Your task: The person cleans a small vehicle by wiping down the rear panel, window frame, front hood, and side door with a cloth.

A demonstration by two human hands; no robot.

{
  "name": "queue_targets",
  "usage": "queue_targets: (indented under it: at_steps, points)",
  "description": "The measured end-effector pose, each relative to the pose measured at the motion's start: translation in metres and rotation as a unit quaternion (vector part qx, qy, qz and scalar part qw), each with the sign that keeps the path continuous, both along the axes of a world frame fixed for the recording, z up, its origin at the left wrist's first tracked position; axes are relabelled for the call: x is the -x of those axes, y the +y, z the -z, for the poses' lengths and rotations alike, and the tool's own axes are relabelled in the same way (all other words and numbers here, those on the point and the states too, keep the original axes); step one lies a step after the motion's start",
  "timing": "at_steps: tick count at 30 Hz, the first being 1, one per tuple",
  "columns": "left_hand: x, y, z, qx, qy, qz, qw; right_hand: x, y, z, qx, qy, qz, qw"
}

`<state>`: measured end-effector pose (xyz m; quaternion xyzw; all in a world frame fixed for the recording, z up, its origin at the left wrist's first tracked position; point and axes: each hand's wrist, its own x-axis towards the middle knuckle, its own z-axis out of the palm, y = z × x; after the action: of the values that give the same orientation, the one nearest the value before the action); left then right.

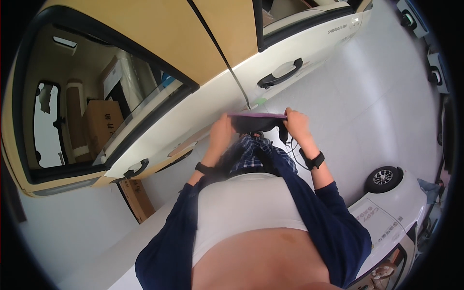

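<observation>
A soft black piece with a purple upper edge, shaped like an eye mask (256,123), is stretched level between my two hands in front of my waist. At its left end, my left hand (221,132) is closed on it, with the fingers partly blurred. The raised fingers of my right hand (297,125) pinch the right end, where a black flap hangs down. A thin dark cord (296,157) loops below the right hand toward the wrist. Both wrists carry black bands. Below the mask, my checked blue shorts (256,150) partly show.
A cream-and-tan van (212,104) stands close ahead and to the left, with black door handles (280,73). Through its window shows a cardboard box (102,123). Another carton (137,198) is at lower left. A white car's wheel (384,179) stands at right on the pale floor (338,116).
</observation>
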<state>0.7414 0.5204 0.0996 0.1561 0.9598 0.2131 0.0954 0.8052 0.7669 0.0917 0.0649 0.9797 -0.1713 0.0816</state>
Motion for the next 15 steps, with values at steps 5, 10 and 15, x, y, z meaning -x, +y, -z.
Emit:
queue_targets:
  at_steps: [5, 10, 15]
  points:
    - [0.011, 0.03, -0.02, -0.458, -0.204, -0.112, 0.858, 0.008, 0.003, -0.043, 0.071, 0.068, 0.117, 0.988]
    - [0.026, 0.058, -0.034, -0.591, -0.112, -0.125, 0.789, 0.039, -0.016, -0.069, 0.261, 0.256, 0.147, 0.919]
    - [0.029, 0.054, -0.005, -0.395, -0.03, -0.1, 0.913, 0.067, -0.04, -0.014, 0.17, 0.227, 0.096, 0.954]
